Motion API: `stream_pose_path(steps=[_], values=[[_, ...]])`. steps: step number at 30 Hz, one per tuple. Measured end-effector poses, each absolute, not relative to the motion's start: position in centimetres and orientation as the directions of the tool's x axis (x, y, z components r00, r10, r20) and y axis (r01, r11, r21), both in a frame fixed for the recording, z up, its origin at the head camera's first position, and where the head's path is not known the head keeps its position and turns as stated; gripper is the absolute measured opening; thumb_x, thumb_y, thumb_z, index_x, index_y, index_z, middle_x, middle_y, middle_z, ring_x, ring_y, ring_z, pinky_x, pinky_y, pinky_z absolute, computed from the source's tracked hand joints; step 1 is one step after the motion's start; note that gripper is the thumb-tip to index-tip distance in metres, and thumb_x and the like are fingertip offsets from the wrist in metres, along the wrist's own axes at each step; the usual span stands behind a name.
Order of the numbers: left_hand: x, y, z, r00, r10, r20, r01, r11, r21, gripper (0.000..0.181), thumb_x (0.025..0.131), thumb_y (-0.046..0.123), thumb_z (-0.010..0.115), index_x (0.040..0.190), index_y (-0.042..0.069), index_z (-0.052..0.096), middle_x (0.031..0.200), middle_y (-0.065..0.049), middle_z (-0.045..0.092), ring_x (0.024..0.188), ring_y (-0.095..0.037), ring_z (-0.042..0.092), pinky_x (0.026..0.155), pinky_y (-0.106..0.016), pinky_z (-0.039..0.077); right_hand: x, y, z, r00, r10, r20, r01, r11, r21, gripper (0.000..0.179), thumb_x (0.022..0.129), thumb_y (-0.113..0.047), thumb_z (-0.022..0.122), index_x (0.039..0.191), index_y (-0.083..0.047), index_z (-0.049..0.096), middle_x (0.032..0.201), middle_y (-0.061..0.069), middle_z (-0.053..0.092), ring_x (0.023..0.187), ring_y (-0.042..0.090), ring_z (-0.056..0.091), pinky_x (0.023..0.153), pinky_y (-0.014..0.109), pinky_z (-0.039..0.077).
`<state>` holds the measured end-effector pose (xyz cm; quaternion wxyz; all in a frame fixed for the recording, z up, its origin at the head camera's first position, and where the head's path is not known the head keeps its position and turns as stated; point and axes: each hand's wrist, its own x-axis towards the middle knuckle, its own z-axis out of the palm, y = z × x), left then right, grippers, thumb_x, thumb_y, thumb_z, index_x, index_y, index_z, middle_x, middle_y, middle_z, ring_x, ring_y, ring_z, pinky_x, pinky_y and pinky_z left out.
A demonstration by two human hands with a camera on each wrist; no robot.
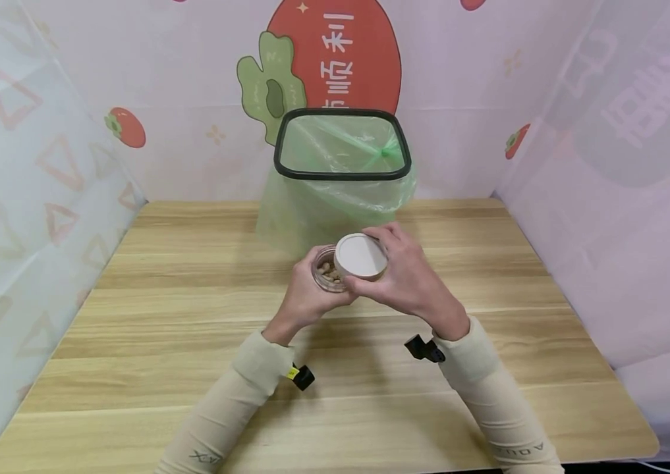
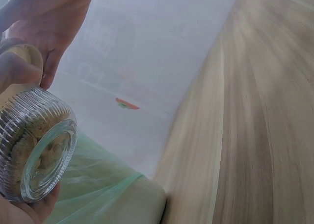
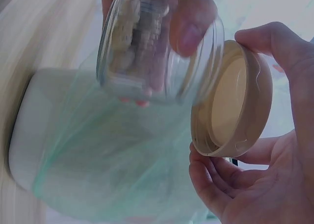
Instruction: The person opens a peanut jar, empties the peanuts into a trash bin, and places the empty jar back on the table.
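Left grip (image 1: 304,295) holds glass jar (image 2: 41,106); right grip (image 1: 408,276) holds white lid (image 1: 361,255).

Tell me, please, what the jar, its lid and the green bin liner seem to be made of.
Jar: clear, glossy and ribbed, probably glass given the thick base, though clear plastic is possible.
Lid: pale and smooth, likely plastic, as no metallic sheen shows.
Bin liner: thin, shiny plastic film, judging by its see-through green and loose creases.

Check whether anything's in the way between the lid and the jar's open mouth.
Nothing visible is: the lid, held by the right hand, is close beside the open jar, which the left hand grips.
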<state>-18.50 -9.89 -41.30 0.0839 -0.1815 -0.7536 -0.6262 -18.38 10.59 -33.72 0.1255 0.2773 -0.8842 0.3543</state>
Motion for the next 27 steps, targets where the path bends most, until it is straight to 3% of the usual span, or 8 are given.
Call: stream_pose_path(steps=[5,16,27], values=[[-18.3,-10.0,-41.2,-0.918,0.158,0.363,0.383,0.123,0.915,0.073,0.071,0.005,0.095,0.135,0.006,0.060,0.128,-0.010,0.072,0.122,-0.024,0.067,0.106,-0.028,0.053,-18.3,11.9,-33.4,-0.831,-0.372,0.414,-0.553,0.637,-0.537,0.074,0.075,-0.035,0.092,0.134,-0.001,0.064,0.123,0.016,0.060,0.107,0.031,0.061,0.082,0.043,0.060],[-18.2,-10.4,-40.5,-0.911,0.151,0.384,0.399,0.089,0.912,0.074,0.069,0.003,0.096,0.134,0.006,0.060,0.125,-0.013,0.073,0.121,-0.027,0.067,0.107,-0.028,0.051,-18.3,14.4,-33.7,-0.866,-0.331,0.374,-0.493,0.692,-0.527,0.075,0.076,-0.035,0.094,0.136,-0.004,0.063,0.124,0.016,0.060,0.111,0.033,0.057,0.085,0.046,0.055],[-18.0,-10.5,-40.2,-0.913,0.148,0.381,0.397,0.100,0.912,0.077,0.069,0.003,0.097,0.135,0.007,0.060,0.124,-0.012,0.073,0.121,-0.027,0.067,0.109,-0.030,0.050,-18.3,15.0,-37.5,-0.894,-0.347,0.285,-0.448,0.726,-0.522,0.076,0.076,-0.037,0.094,0.134,0.000,0.062,0.121,0.018,0.059,0.107,0.033,0.059,0.082,0.046,0.060]])
